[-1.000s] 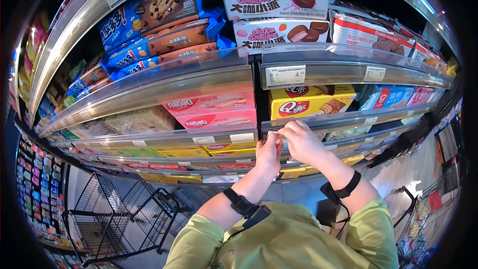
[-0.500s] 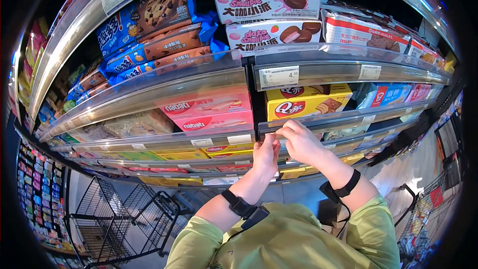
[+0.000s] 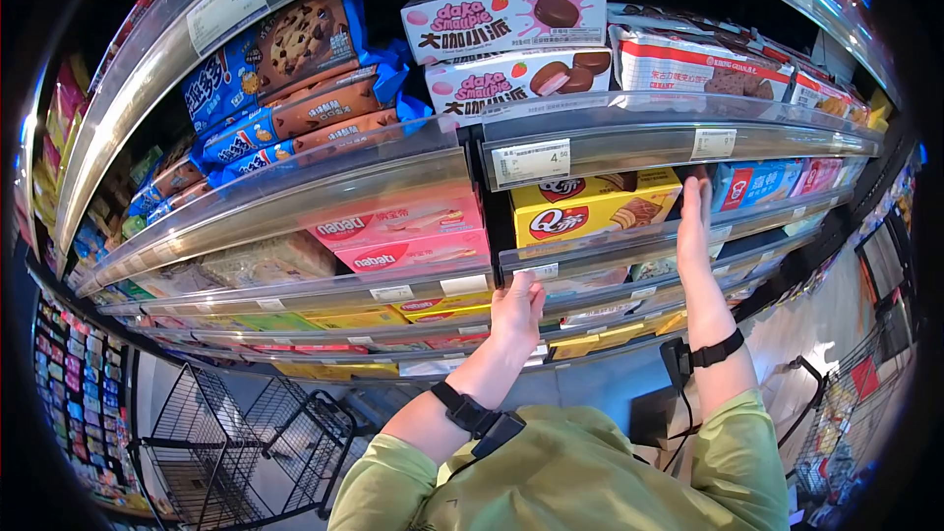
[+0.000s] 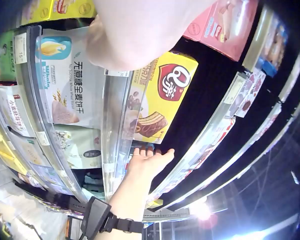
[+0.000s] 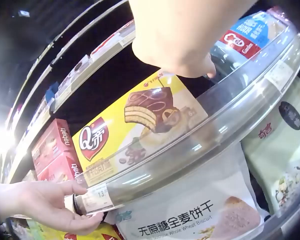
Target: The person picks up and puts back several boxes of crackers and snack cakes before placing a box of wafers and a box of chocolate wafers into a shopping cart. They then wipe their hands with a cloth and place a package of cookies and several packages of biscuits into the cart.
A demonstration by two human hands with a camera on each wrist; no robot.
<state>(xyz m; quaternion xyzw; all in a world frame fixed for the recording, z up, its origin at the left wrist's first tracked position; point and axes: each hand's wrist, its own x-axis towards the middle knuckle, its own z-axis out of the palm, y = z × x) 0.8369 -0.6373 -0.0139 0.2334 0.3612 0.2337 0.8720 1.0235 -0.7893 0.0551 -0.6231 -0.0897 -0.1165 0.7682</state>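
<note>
Right hand [image 3: 695, 226] has left its place beside the left hand [image 3: 517, 315] and now stands upright at the far end of the yellow box [image 3: 590, 211], while the left hand remains at the near end of the shelf rail [image 3: 610, 254]. The work is accordingly judged to have spread from one point to both ends of the box, with the rail end left to one hand. Nearest the wearer, green sleeves are noted, with a black strap [image 3: 472, 413] on the left forearm and another black strap [image 3: 718, 349] on the right. Further out, the left hand grips the end of the rail, thumb at the price tag [image 5: 97, 196] and fingers below. The right hand's fingers are released, extended and apart, holding nothing seen; whether they touch the box cannot be told. The rail crosses the shelf front, its clear guard before the lower part of the box. The box lies behind it, logo facing out, between the pink boxes [image 3: 408, 221] on the left and the blue packs [image 3: 762, 182] on the right. On the shelf above, white boxes [image 3: 506, 20] are stacked in two, with blue cookie packs [image 3: 305, 34] to their left.
</note>
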